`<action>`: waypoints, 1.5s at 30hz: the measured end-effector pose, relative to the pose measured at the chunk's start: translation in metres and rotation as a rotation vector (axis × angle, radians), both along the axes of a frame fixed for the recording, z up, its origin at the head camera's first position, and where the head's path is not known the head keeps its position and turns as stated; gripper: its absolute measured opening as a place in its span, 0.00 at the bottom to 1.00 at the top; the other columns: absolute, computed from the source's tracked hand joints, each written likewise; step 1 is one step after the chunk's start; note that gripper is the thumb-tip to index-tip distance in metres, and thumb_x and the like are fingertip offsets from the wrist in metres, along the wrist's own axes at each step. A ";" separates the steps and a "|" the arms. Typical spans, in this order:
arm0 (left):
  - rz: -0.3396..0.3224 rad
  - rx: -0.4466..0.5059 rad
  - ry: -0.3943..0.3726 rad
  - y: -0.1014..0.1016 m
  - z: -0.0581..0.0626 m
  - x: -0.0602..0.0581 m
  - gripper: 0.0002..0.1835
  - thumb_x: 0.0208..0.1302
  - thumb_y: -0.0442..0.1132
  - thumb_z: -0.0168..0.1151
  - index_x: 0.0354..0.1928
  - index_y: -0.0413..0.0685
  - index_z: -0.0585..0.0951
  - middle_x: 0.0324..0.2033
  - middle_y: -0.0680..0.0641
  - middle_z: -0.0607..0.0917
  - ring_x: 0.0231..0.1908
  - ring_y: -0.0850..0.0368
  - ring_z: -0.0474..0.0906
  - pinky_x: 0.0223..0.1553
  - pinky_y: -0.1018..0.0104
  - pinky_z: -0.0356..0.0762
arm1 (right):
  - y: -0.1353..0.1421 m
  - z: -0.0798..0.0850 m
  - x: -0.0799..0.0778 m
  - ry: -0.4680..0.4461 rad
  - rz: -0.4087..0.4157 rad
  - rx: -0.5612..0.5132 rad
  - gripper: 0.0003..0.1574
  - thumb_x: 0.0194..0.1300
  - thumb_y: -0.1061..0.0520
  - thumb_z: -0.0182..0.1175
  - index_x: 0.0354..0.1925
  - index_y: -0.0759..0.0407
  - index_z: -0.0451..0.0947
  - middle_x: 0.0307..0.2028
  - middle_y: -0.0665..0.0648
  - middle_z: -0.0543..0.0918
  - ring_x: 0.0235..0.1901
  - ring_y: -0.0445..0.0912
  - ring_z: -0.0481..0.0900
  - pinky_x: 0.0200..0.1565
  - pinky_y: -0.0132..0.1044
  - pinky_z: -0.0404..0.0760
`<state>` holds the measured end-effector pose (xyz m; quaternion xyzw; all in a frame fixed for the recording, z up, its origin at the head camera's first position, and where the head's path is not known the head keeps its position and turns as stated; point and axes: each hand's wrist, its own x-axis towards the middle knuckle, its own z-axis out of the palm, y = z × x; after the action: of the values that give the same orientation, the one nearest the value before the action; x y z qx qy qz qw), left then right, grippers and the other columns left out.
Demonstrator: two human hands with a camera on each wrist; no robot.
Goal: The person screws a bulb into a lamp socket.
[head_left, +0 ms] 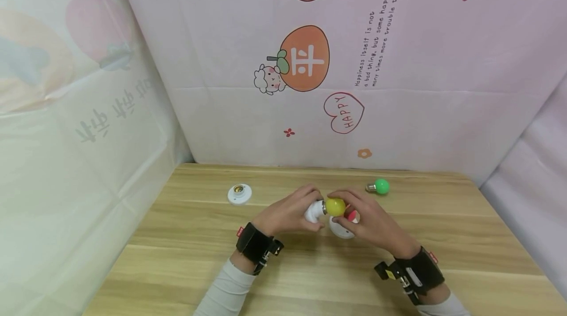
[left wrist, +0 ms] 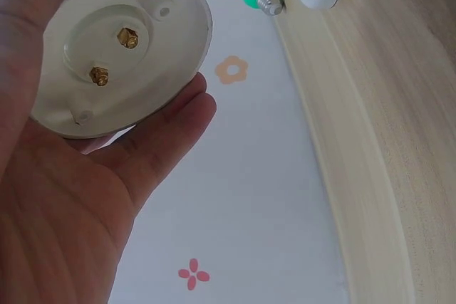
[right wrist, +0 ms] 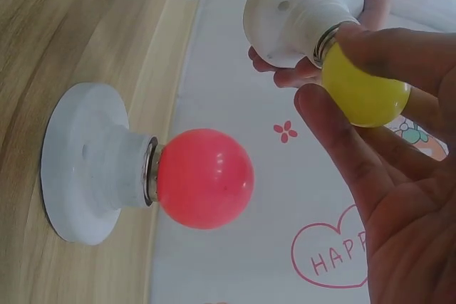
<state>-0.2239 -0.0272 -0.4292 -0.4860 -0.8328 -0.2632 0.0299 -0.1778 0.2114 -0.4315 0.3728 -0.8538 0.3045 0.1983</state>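
Observation:
My left hand (head_left: 290,213) grips a round white lamp socket (right wrist: 274,30) by its rim, above the table and tipped sideways. In the left wrist view the socket's underside (left wrist: 121,108) faces the camera, showing two brass screws (left wrist: 128,38). A yellow light bulb (right wrist: 367,94) sits with its metal base at the socket's mouth. The thumb and fingers of my right hand (head_left: 374,220) pinch the yellow globe from the other side. Just below the hands, a second white socket (right wrist: 100,169) stands on the table with a red light bulb (right wrist: 205,179) in it.
A green light bulb (head_left: 382,186) lies on its side at the back right of the wooden table (head_left: 186,237). Toward the back left stands another white socket (head_left: 239,200) with no bulb in it. A printed cloth (head_left: 221,124) hangs behind the table's back edge.

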 end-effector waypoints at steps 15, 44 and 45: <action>-0.023 -0.002 0.062 0.000 0.001 0.002 0.21 0.53 0.50 0.68 0.46 0.53 0.73 0.43 0.59 0.68 0.42 0.68 0.65 0.40 0.83 0.70 | 0.001 -0.002 0.000 -0.075 -0.076 0.016 0.26 0.62 0.43 0.64 0.55 0.53 0.77 0.37 0.41 0.78 0.29 0.35 0.74 0.27 0.28 0.78; -0.017 -0.026 0.051 0.000 0.003 0.004 0.22 0.54 0.50 0.68 0.46 0.51 0.73 0.43 0.58 0.68 0.42 0.67 0.65 0.40 0.84 0.71 | -0.003 0.001 0.002 -0.041 -0.001 -0.031 0.25 0.57 0.51 0.69 0.52 0.51 0.73 0.52 0.45 0.73 0.33 0.38 0.73 0.27 0.31 0.79; -0.015 -0.024 0.051 0.000 0.002 0.004 0.22 0.54 0.50 0.68 0.46 0.52 0.73 0.43 0.58 0.68 0.42 0.67 0.65 0.40 0.84 0.71 | -0.003 0.001 0.002 -0.036 0.000 -0.023 0.27 0.56 0.51 0.70 0.52 0.51 0.73 0.52 0.45 0.72 0.35 0.38 0.72 0.29 0.32 0.80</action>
<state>-0.2198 -0.0273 -0.4268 -0.4991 -0.8312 -0.2409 0.0435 -0.1753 0.2080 -0.4306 0.3648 -0.8536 0.3212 0.1872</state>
